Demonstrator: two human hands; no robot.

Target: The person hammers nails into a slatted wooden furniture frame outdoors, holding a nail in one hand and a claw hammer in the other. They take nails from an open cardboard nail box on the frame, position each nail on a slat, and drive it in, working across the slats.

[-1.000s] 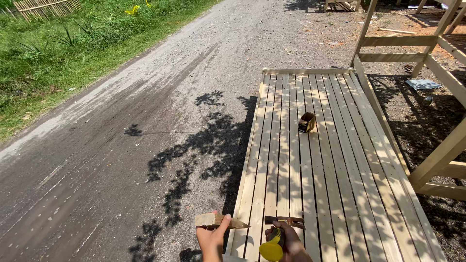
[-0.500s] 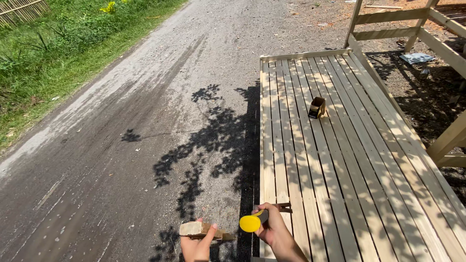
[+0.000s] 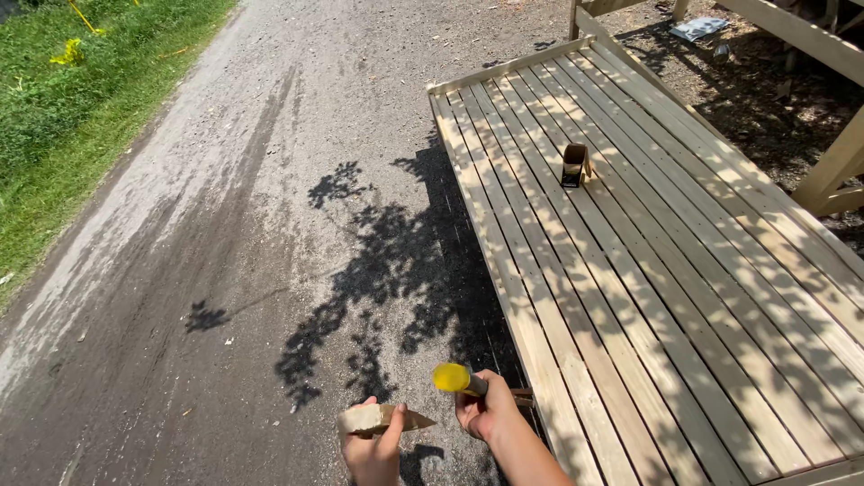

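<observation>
Wood scrap (image 3: 382, 418) and hammer (image 3: 468, 382) — in hands.

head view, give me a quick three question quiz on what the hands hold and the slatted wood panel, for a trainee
1. True or false: the left hand holds a pointed scrap of wood.
2. What colour is the end of the tool handle in the right hand?
3. The small dark box stands: A) on the road, B) on the slatted wood panel, C) in the grass.

Key: 1 true. 2 yellow. 3 B.
</observation>
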